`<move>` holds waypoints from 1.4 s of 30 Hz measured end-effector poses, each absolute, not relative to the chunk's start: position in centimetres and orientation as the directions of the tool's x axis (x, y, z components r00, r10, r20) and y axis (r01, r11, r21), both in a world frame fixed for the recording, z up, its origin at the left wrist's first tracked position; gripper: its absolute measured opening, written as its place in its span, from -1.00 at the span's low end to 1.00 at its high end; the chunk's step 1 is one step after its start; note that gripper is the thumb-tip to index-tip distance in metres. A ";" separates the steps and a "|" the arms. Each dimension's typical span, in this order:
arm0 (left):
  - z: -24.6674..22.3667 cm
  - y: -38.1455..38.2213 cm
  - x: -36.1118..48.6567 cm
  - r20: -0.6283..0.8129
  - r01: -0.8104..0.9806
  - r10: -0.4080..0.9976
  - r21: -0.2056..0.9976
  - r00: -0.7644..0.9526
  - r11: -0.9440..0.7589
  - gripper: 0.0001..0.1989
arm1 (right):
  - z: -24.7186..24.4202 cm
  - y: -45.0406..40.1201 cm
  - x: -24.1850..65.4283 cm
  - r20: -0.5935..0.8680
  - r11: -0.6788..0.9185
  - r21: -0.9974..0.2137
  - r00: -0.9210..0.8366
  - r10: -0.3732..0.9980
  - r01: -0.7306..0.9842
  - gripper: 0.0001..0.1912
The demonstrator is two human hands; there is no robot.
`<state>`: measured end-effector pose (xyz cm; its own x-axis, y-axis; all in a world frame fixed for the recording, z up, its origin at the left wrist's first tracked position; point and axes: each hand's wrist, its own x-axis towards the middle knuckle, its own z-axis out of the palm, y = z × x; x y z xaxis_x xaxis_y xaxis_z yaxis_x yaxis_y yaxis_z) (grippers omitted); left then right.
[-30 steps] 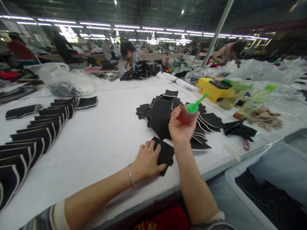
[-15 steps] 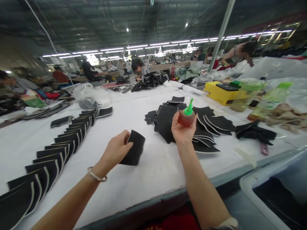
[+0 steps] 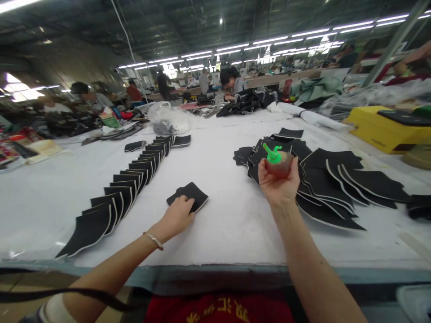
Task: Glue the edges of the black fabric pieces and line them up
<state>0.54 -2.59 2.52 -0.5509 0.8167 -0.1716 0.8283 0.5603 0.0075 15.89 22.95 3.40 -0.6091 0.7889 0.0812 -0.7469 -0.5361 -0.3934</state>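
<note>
My left grip (image 3: 180,214) lies over the near edge of a black piece (image 3: 191,192) on the white surface (image 3: 232,233); underside hidden, so pinching or pressing, I cannot tell. My right grip (image 3: 279,181) is wrapped round a green-nozzled bottle (image 3: 280,166), masking part of a black pile (image 3: 326,179). Beyond, a yellow box (image 3: 373,128); farther, blurred workers (image 3: 239,84).

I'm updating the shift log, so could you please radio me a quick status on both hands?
Left hand on single black piece. Right hand holding green-capped bottle. Overlapping row to the left; loose pile behind bottle.
</note>
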 end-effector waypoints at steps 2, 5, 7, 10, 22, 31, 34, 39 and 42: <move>3.2 -2.5 0.2 -0.230 0.833 0.813 0.017 -0.535 0.553 -0.69 | 3.2 22.5 15.6 0.089 -0.528 -0.424 -0.614 0.784 -0.736 -0.52; 3.8 -2.0 0.1 -0.273 0.832 0.801 0.003 -0.532 0.554 -0.69 | 3.0 22.1 15.2 0.068 -0.546 -0.440 -0.632 0.772 -0.714 -0.54; 3.8 -1.6 0.1 -0.288 0.838 0.797 -0.032 -0.530 0.545 -0.70 | 2.8 21.8 15.0 0.063 -0.556 -0.452 -0.646 0.760 -0.698 -0.55; 3.8 -1.1 0.0 -0.306 0.853 0.800 -0.095 -0.516 0.513 -0.72 | 2.4 21.4 14.7 0.082 -0.559 -0.486 -0.672 0.736 -0.672 -0.55; 3.9 0.1 -1.8 -0.319 0.890 0.840 -0.022 -0.438 0.455 -0.78 | 1.7 19.5 13.8 0.129 -0.487 -0.598 -0.677 0.725 -0.636 -0.61; 2.9 -0.7 -3.5 -0.206 0.918 0.902 0.033 -0.380 0.394 -0.55 | 2.2 18.1 13.6 0.197 -0.296 -0.768 -0.649 0.735 -0.568 -0.58; 2.1 -0.6 -4.1 -0.171 0.915 0.910 0.083 -0.378 0.395 -0.50 | 2.6 17.4 13.7 0.266 -0.105 -0.869 -0.634 0.726 -0.484 -0.52; 1.5 0.1 -4.2 -0.136 0.896 0.898 0.096 -0.419 0.433 -0.59 | 3.2 16.3 13.5 0.454 0.337 -0.891 -0.605 0.654 -0.304 -0.46; 1.5 0.2 -4.5 -0.145 0.903 0.908 0.123 -0.393 0.411 -0.62 | 3.3 15.7 13.0 0.520 0.471 -0.843 -0.613 0.594 -0.258 -0.45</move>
